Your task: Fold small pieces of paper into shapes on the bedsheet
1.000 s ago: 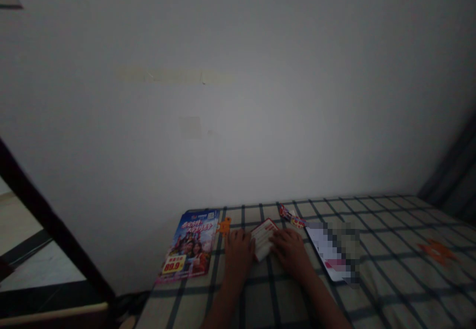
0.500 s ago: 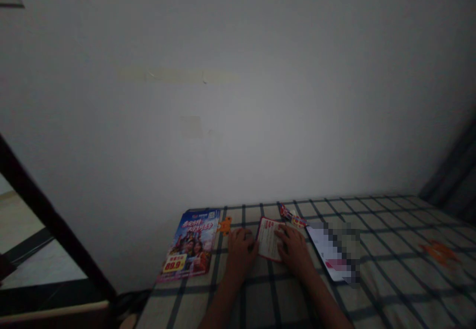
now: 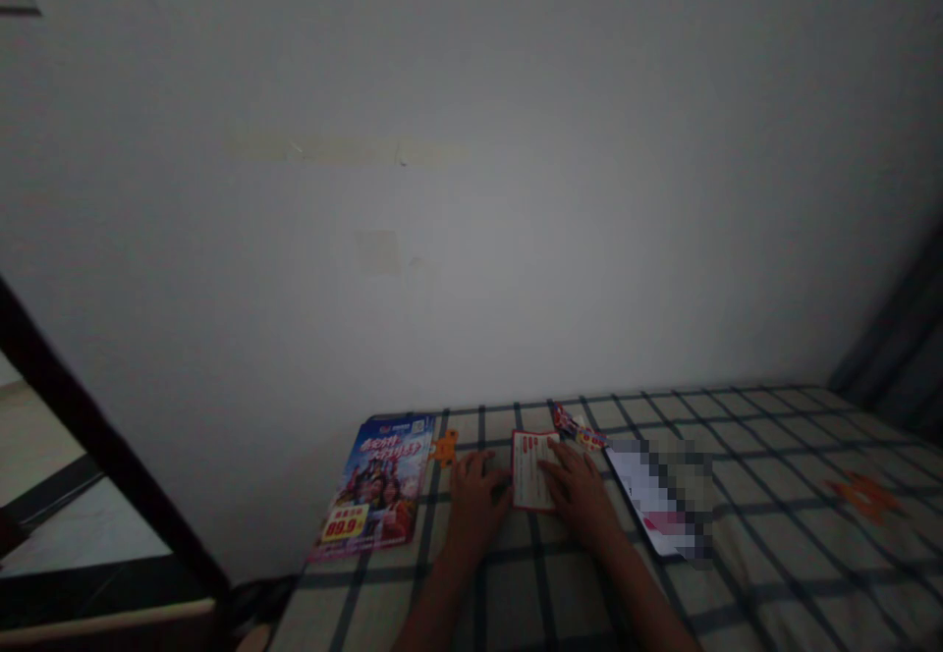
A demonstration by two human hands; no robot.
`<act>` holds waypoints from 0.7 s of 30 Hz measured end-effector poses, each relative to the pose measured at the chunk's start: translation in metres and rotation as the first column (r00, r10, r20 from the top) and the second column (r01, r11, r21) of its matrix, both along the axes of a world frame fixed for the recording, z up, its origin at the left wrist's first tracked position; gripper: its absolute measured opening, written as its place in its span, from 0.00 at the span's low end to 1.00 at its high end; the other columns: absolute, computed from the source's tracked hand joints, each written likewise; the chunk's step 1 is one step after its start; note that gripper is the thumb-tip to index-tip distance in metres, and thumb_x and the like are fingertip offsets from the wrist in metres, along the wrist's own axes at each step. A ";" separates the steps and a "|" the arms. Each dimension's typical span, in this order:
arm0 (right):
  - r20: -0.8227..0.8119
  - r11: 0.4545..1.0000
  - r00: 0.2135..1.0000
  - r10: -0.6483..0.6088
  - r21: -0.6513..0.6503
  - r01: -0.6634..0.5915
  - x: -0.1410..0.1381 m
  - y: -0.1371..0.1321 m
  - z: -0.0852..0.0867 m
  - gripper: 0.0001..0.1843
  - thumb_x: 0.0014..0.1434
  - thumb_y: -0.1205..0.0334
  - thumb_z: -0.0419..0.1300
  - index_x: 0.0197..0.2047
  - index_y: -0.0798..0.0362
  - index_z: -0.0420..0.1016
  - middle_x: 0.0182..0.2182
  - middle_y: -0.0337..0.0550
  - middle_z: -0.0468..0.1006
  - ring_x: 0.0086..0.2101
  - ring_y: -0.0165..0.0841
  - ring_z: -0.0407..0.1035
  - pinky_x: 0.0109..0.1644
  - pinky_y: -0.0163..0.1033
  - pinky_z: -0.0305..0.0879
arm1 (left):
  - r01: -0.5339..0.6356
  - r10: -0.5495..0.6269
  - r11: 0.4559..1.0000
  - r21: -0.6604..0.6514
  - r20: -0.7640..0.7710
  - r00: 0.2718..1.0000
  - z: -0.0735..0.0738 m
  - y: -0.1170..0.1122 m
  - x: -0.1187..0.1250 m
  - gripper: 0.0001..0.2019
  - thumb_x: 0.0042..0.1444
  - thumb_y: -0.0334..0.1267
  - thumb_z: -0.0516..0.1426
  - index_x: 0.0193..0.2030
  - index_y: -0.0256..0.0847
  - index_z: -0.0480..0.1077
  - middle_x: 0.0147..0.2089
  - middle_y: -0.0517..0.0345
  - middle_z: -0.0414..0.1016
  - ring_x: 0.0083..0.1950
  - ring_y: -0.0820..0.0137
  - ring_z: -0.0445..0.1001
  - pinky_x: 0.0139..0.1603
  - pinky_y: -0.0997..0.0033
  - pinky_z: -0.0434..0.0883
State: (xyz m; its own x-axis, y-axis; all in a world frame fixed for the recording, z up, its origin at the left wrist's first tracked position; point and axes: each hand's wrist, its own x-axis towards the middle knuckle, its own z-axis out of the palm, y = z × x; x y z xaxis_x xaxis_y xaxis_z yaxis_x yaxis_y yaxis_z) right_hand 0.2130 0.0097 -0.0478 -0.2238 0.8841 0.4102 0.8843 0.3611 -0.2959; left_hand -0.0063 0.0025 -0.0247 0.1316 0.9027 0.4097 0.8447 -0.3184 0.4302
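A small white card with a red border (image 3: 531, 469) lies flat on the checked bed sheet (image 3: 737, 554). My left hand (image 3: 475, 495) rests beside its left edge, fingers spread flat on the sheet, thumb against the card. My right hand (image 3: 579, 490) lies palm down over the card's right side with the fingers stretched out on it. Both forearms reach in from the bottom of the view.
A colourful flyer (image 3: 379, 483) lies left of my hands, with a small orange shape (image 3: 444, 448) beside it. A crumpled wrapper (image 3: 579, 428) and a phone-like flat thing (image 3: 652, 500) lie to the right. The pale wall (image 3: 471, 190) stands close behind. A dark frame bar (image 3: 95, 446) slants at left.
The card, tilted and partly raised a second ago, has been turned and pressed flat and square on the sheet. My hands shifted slightly with it.
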 end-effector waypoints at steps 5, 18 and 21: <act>0.009 1.000 1.000 -0.009 0.012 0.009 -0.001 -0.002 0.003 0.21 0.64 0.62 0.53 0.58 0.40 0.73 0.67 0.44 0.64 0.66 0.44 0.57 0.68 0.63 0.51 | 0.003 -0.003 1.000 0.021 -0.009 1.000 0.000 0.000 0.000 0.10 0.56 0.37 0.61 0.44 0.51 0.80 0.59 0.54 0.72 0.63 0.56 0.63 0.66 0.45 0.60; 0.020 1.000 1.000 -0.015 0.003 0.014 -0.003 -0.004 0.004 0.21 0.65 0.59 0.54 0.59 0.39 0.73 0.67 0.43 0.63 0.66 0.44 0.56 0.68 0.62 0.50 | 0.000 0.000 1.000 0.006 -0.003 1.000 0.001 0.000 0.000 0.11 0.56 0.36 0.61 0.45 0.51 0.80 0.59 0.54 0.72 0.63 0.56 0.63 0.66 0.47 0.59; 0.026 1.000 1.000 -0.011 -0.001 0.011 -0.003 -0.003 0.005 0.21 0.65 0.58 0.54 0.60 0.39 0.72 0.67 0.43 0.63 0.66 0.44 0.57 0.68 0.62 0.50 | -0.001 0.001 1.000 0.019 -0.003 1.000 0.001 0.000 0.000 0.10 0.57 0.37 0.60 0.45 0.51 0.79 0.59 0.54 0.72 0.63 0.56 0.63 0.66 0.46 0.60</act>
State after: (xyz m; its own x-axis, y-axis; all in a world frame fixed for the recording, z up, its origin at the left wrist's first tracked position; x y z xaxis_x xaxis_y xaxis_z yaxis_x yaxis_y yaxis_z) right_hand 0.2103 0.0063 -0.0433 -0.2243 0.8871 0.4034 0.8956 0.3508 -0.2734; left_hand -0.0065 0.0025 -0.0241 0.1321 0.8950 0.4261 0.8460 -0.3258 0.4221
